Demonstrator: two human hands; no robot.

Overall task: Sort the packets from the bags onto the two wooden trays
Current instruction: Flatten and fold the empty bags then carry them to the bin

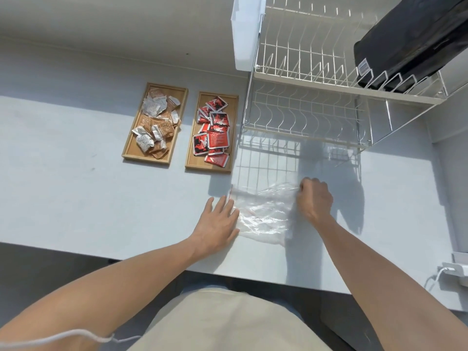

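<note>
Two wooden trays lie side by side on the white counter. The left tray [129, 150] holds several brown and silver packets [156, 122]. The right tray [195, 163] holds several red and black packets [214, 133]. In front of them lies a clear, crumpled plastic bag [263, 211] that looks empty. My left hand [217, 221] rests flat on the bag's left edge, fingers straight. My right hand [315, 198] has its fingers curled on the bag's right end, pinching the plastic.
A white two-tier wire dish rack [311, 102] stands at the back right with a black bag [410, 46] on its upper tier. A white container [244, 39] hangs at its left end. A charger and cable [445, 271] sit at the counter's right edge.
</note>
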